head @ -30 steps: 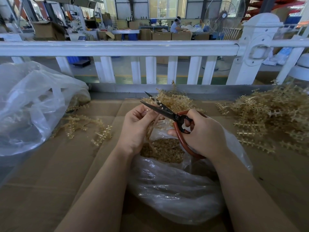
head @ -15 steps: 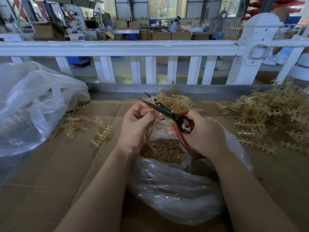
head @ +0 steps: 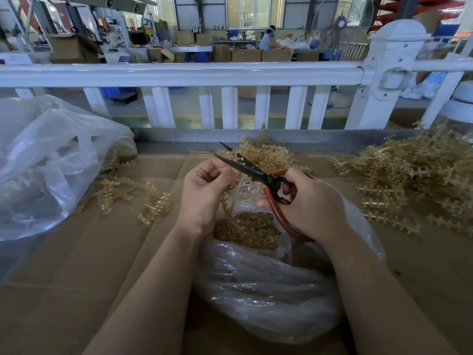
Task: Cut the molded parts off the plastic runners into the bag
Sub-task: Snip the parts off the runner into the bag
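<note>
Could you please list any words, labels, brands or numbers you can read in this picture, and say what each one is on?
None can be read.
Scissors: no brand or mark shows on the blades or handles.
Bag: clear plastic, no print.
Cardboard boxes far behind the railing: any marks are too small and blurred to read.

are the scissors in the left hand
No, the right hand grips the scissors by their red handles, while the left hand holds a runner.

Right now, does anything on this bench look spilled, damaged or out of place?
Nothing stands out. Runners lie in loose piles beside the open bag, cut parts sit inside it, and the scissors look intact.
</note>
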The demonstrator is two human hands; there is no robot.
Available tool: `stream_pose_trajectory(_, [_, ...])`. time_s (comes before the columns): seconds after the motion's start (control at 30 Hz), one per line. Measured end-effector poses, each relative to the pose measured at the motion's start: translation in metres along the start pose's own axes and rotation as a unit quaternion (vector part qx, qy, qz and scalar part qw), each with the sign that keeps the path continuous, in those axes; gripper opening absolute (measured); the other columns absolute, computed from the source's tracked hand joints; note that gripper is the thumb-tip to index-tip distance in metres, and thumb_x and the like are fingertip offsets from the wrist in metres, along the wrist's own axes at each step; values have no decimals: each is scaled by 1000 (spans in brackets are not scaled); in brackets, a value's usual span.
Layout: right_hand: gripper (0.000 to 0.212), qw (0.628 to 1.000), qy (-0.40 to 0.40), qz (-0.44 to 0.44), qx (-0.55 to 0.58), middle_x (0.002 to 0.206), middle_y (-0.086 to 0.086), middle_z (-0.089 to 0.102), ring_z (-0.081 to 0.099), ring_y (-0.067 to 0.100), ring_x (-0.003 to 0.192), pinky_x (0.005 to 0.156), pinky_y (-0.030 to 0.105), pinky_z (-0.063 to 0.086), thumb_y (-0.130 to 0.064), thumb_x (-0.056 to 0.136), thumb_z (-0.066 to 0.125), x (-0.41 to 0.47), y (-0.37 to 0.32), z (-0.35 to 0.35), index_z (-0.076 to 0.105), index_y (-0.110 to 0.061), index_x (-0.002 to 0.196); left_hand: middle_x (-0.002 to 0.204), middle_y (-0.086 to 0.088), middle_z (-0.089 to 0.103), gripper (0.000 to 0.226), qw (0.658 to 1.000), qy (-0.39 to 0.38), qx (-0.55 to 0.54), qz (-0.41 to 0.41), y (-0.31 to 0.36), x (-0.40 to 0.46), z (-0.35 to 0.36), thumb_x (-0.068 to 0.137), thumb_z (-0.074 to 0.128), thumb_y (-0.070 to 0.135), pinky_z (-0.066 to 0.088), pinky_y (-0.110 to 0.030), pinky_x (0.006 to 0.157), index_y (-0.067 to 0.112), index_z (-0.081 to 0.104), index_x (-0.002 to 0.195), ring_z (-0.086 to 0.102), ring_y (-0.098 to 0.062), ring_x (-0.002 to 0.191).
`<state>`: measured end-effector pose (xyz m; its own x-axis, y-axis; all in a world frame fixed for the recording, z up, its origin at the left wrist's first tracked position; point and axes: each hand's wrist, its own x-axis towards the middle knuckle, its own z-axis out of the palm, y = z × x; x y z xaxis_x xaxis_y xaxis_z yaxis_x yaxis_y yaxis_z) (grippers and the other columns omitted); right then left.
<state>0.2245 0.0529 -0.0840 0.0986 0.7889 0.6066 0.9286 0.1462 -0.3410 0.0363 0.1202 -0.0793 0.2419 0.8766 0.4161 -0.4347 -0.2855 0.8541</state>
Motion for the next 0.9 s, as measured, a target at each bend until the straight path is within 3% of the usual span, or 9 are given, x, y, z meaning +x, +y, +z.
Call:
stream_pose_trajectory(0.13, [52,1000,2,-8,9,56,-21,39,40,-10,52,50,13,21,-89,69,50,0,-4,-1,31,-40,75,61,-2,61,11,1000,13,22,-1,-1,1,0,76,66,-1,49,-20,60,9,66,72,54,-11,58])
stream_pose_trajectory(0.4, [50,1000,-18,-16,19,61,-22,43,44,-8,56,51,14,25,-84,70,54,0,-6,-2,36,-39,82,66,-3,69,15,1000,-2,-17,-14,-2,2,-3,73,74,2,53,-20,64,16,75,76,65,-11,62])
stream_pose_trajectory(0.6, [61,999,-17,1,38,71,-21,53,55,-2,68,54,14,32,-92,67,48,1,-3,-1,47,-34,87,71,-5,69,2,998,-25,-39,-37,-4,3,-6,81,68,4,54,-21,68,5,67,82,65,-12,66])
stream_pose_trajectory(0.9, [75,999,-20,-7,34,75,-21,54,53,-3,69,54,11,29,-98,65,32,2,-5,1,51,-32,94,74,-4,73,15,994,-47,-84,-43,-3,1,-1,81,62,-4,56,-22,65,7,73,81,70,-12,68])
